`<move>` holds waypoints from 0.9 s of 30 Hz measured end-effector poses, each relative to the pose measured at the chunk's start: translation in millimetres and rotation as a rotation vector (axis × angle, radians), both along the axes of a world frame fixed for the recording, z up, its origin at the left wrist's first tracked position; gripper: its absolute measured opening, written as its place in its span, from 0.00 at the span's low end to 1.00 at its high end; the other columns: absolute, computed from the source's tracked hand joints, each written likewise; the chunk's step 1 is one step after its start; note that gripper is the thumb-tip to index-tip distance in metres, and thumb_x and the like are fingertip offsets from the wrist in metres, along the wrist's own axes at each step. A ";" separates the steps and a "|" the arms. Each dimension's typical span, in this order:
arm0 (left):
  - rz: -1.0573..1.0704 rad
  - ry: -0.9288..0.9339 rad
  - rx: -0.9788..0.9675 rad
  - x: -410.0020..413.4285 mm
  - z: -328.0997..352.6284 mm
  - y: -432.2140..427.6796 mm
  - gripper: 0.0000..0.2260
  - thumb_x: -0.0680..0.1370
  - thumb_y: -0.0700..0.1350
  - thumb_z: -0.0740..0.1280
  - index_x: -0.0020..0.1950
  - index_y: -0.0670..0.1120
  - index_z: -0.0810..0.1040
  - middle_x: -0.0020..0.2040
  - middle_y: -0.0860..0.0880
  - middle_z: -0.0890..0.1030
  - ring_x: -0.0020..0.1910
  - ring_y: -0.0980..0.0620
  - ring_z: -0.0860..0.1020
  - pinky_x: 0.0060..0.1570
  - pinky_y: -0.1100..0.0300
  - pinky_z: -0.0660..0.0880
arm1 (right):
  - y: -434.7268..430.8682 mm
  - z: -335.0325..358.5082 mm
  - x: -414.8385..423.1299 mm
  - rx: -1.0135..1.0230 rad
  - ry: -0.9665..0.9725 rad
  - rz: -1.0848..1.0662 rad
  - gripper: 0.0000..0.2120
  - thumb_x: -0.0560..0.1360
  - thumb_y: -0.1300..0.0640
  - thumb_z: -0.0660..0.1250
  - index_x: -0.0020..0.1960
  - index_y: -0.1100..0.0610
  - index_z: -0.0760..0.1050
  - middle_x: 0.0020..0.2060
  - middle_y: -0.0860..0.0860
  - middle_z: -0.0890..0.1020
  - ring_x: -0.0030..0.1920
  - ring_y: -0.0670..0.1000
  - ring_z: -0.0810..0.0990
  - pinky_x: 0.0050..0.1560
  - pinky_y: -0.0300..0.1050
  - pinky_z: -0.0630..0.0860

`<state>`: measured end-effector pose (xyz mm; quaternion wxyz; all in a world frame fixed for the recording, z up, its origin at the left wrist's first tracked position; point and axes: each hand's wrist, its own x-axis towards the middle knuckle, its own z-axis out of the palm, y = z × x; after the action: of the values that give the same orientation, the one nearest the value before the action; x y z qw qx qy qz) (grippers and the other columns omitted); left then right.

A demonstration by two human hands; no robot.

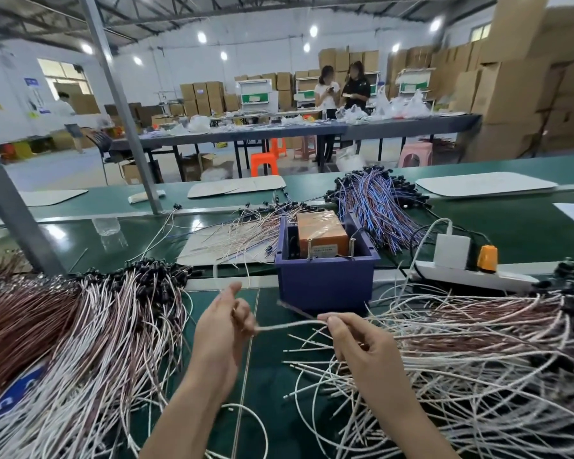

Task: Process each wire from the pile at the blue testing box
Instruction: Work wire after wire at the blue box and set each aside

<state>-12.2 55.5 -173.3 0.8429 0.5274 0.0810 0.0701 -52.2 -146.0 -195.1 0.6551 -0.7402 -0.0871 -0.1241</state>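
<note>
Warehouse hall with stacked cartons behind; foreground, a green bench mat (272, 392) spread with wire harnesses.

Centre: my left hand (222, 329) and right hand (358, 342) each pinch 1 white wire (292, 324), thumb against curled fingers. The wire is stretched nearly level between them, just in front of the blue testing box (325, 283) and not touching it. I judge it is held taut to single it out from its neighbours and to free its ends for the box.

Right: the loose pile (478, 352), fanned with bare ends toward me, probably so that 1 end can be drawn at a time. Left: a combed bundle (90, 332), laid parallel with black ends together at the far side; whether these are finished pieces I cannot tell.

The box is open-topped and holds an orange unit (322, 233) at the back and 2 upright metal posts (309, 248) near the front wall, which I take for the test contacts. No wire sits in it. A white power strip (471, 276) lies just right of it.
</note>
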 end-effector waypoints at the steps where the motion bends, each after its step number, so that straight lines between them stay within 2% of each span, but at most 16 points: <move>1: 0.055 -0.048 0.284 -0.8 -3.5 -4.0 0.16 0.86 0.46 0.55 0.73 0.48 0.70 0.30 0.54 0.70 0.27 0.58 0.69 0.30 0.63 0.71 | -1.2 1.1 0.4 0.031 0.009 -0.009 0.09 0.77 0.41 0.64 0.50 0.38 0.84 0.30 0.45 0.78 0.29 0.41 0.69 0.29 0.34 0.66; 3: 0.101 -0.219 0.721 -5.8 -11.1 -16.9 0.16 0.86 0.50 0.52 0.75 0.58 0.64 0.30 0.55 0.73 0.26 0.60 0.68 0.27 0.64 0.68 | -2.6 1.4 0.9 0.048 0.018 -0.015 0.09 0.76 0.41 0.65 0.50 0.37 0.84 0.33 0.45 0.83 0.29 0.40 0.70 0.30 0.33 0.67; 4: 0.099 -0.293 0.829 -9.3 -15.3 -23.3 0.15 0.86 0.51 0.52 0.72 0.61 0.65 0.31 0.55 0.75 0.26 0.60 0.69 0.26 0.65 0.67 | -2.6 1.0 1.2 0.047 0.018 -0.011 0.08 0.77 0.41 0.66 0.51 0.37 0.84 0.34 0.45 0.83 0.28 0.41 0.69 0.29 0.33 0.67; 6: 0.110 -0.381 0.902 -13.3 -20.3 -33.9 0.11 0.85 0.52 0.52 0.63 0.64 0.70 0.37 0.56 0.80 0.25 0.60 0.69 0.26 0.67 0.66 | -2.6 -0.3 2.5 0.060 0.019 -0.028 0.08 0.77 0.42 0.66 0.51 0.37 0.84 0.29 0.45 0.79 0.25 0.42 0.64 0.26 0.34 0.63; 9: 0.135 -0.364 0.832 -14.0 -19.6 -40.5 0.08 0.85 0.52 0.54 0.56 0.66 0.69 0.40 0.55 0.82 0.24 0.60 0.70 0.25 0.62 0.70 | -3.3 -1.9 5.3 0.093 0.037 -0.106 0.07 0.78 0.42 0.65 0.51 0.36 0.82 0.24 0.44 0.74 0.24 0.43 0.61 0.23 0.35 0.60; 12: 0.131 -0.296 0.696 -11.7 -16.8 -44.5 0.07 0.86 0.50 0.55 0.56 0.61 0.71 0.41 0.54 0.84 0.24 0.55 0.72 0.26 0.62 0.72 | -2.3 -3.3 9.2 0.124 0.055 -0.151 0.07 0.78 0.41 0.64 0.50 0.36 0.81 0.28 0.46 0.78 0.26 0.42 0.67 0.27 0.34 0.68; 14: 0.134 -0.263 0.652 -6.9 -12.6 -49.3 0.07 0.86 0.48 0.56 0.57 0.58 0.72 0.41 0.53 0.85 0.24 0.55 0.72 0.26 0.63 0.72 | 0.5 -2.2 13.9 0.196 0.086 -0.172 0.08 0.78 0.42 0.65 0.51 0.40 0.82 0.28 0.44 0.78 0.27 0.39 0.71 0.28 0.32 0.70; 16: 0.144 -0.229 0.625 -0.5 -8.4 -56.6 0.07 0.86 0.48 0.56 0.57 0.56 0.73 0.41 0.53 0.85 0.25 0.55 0.74 0.28 0.63 0.74 | 3.3 -0.1 20.8 0.287 0.107 -0.215 0.09 0.80 0.46 0.65 0.53 0.46 0.83 0.25 0.42 0.75 0.25 0.40 0.67 0.26 0.32 0.65; 19: 0.151 -0.195 0.572 6.1 -7.0 -69.3 0.07 0.86 0.48 0.56 0.57 0.56 0.73 0.42 0.54 0.85 0.29 0.53 0.80 0.35 0.58 0.77 | 6.9 5.4 29.8 0.365 0.025 -0.365 0.07 0.81 0.49 0.66 0.54 0.46 0.82 0.28 0.44 0.76 0.25 0.41 0.64 0.24 0.35 0.64; 22: 0.127 -0.190 0.542 6.0 -10.0 -81.0 0.08 0.86 0.48 0.56 0.59 0.58 0.72 0.46 0.56 0.85 0.35 0.51 0.84 0.39 0.54 0.80 | 9.7 6.8 39.0 0.305 -0.063 -0.521 0.09 0.81 0.45 0.64 0.58 0.42 0.80 0.43 0.47 0.82 0.36 0.44 0.73 0.38 0.43 0.75; 24: 0.109 -0.192 0.515 3.1 -12.7 -85.2 0.09 0.86 0.47 0.56 0.60 0.60 0.71 0.48 0.58 0.85 0.38 0.51 0.85 0.40 0.54 0.82 | 9.8 6.2 44.5 0.284 -0.087 -0.598 0.09 0.81 0.45 0.64 0.60 0.41 0.78 0.50 0.49 0.82 0.43 0.48 0.77 0.48 0.49 0.79; 27: 0.079 -0.192 0.469 -0.5 -15.0 -86.9 0.12 0.86 0.46 0.56 0.62 0.64 0.70 0.48 0.57 0.86 0.38 0.49 0.86 0.39 0.56 0.82 | 7.6 6.5 50.5 0.301 -0.123 -0.656 0.07 0.81 0.47 0.65 0.58 0.39 0.78 0.51 0.46 0.82 0.47 0.42 0.80 0.51 0.42 0.79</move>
<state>-12.7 -31.4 -188.3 0.6979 0.6958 0.0025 0.1696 -1.7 -138.5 -188.6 0.6756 -0.6153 0.1348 -0.3832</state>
